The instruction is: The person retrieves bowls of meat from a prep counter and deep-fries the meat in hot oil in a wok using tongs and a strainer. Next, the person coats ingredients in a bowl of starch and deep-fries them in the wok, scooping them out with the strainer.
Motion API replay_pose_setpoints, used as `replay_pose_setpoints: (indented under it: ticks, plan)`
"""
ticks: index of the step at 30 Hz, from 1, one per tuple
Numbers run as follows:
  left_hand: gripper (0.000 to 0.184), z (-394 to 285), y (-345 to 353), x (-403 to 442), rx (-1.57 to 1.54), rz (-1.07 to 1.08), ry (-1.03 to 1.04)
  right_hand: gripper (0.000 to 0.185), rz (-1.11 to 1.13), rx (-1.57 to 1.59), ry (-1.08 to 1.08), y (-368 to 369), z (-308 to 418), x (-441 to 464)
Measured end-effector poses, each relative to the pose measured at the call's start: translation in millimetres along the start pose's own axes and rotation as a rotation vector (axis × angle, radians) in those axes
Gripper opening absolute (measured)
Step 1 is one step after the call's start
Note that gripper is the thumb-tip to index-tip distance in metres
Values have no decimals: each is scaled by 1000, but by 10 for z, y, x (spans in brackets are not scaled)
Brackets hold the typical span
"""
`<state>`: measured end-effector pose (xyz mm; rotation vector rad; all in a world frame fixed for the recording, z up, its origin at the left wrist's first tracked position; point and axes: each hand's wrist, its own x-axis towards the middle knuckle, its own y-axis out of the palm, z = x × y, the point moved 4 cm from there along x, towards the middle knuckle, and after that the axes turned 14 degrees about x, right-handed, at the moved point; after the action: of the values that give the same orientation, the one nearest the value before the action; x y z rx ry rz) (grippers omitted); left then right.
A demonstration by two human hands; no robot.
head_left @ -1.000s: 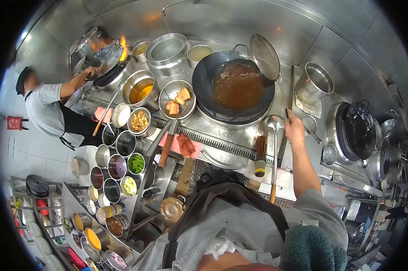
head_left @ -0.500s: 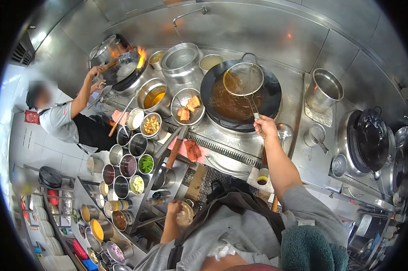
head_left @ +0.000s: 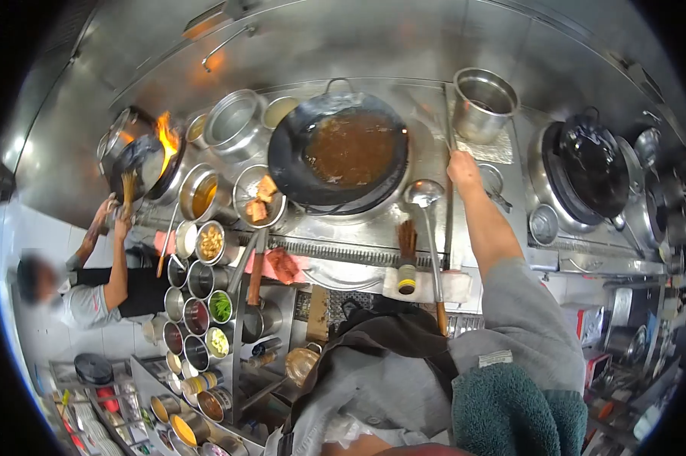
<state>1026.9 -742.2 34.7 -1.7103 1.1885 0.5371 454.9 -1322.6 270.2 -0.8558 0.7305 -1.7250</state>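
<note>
My right hand [head_left: 464, 170] is closed around the handle of the wire strainer [head_left: 443, 129], whose head is smeared by motion between the wok and the tall pot. The black wok [head_left: 282, 163] holds brown liquid [head_left: 349, 149], and no strainer is over it. A ladle [head_left: 426, 220] rests below my right hand, with its bowl near the wok's right side. Left of the wok, a strainer bowl [head_left: 242, 194] with a wooden handle holds fried pieces [head_left: 262, 199]. My left hand is out of view.
A co-worker [head_left: 92, 304] stands at the far left, hands near a flaming wok [head_left: 130, 163]. A tall pot [head_left: 486, 102] stands at the back right, a second black wok [head_left: 595, 163] farther right. Metal containers [head_left: 197, 315] with ingredients line the left. A bamboo brush [head_left: 407, 254] stands near the front.
The strainer has left its place over the wok and moved right with my right hand. My left hand has gone out of view. The whole view has shifted, and the co-worker's hands have moved.
</note>
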Motion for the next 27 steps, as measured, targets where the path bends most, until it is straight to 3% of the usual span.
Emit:
replay_pose_setpoints:
  ticks: [3,6,10,12,13,14,15,16,18,20,21,22,24,25,26,27]
  plan:
    - [10,-250,-108,259,130,15,63,27,75,88,84,-225,-291,-36]
    - [10,-460,-212,512,245,24,143,21,68,754,415,-589,-347,-114]
    - [10,-636,-428,915,374,20,311,13,81,995,369,-931,-873,165]
    - [10,-731,-486,1072,352,13,389,17,-18,910,512,-1201,-1091,165]
    - [10,-828,-477,1059,308,-3,426,21,-26,798,483,-1376,-1130,140]
    - [10,-762,-487,1093,282,33,311,26,-28,689,447,-1509,-1199,123]
    - [11,-853,-455,966,257,66,194,33,-219,269,243,-1649,-1228,88]
    - [12,-1003,-408,771,232,94,78,31,-307,221,224,-1830,-1060,-68]
    - [10,-1129,-237,616,72,114,-41,23,-737,208,-297,-2034,-796,-433]
    - [9,-1126,-113,341,127,50,-75,18,-542,379,-251,-1725,-648,-782]
    - [7,-929,-89,493,194,234,-46,15,-403,355,-286,-1506,-584,-871]
    - [7,-741,-140,680,161,219,-69,13,-263,333,-329,-1235,-538,-896]
    - [12,-523,-162,819,757,91,313,13,9,-114,-219,-680,-1007,-781]
    - [15,-394,-62,761,1043,14,482,15,102,-168,-110,-545,-1146,-721]
    - [20,-837,33,212,872,119,29,17,195,-234,-17,-444,-1313,-680]
    - [24,-156,-29,719,774,-97,19,26,283,-245,79,-312,-1641,-584]
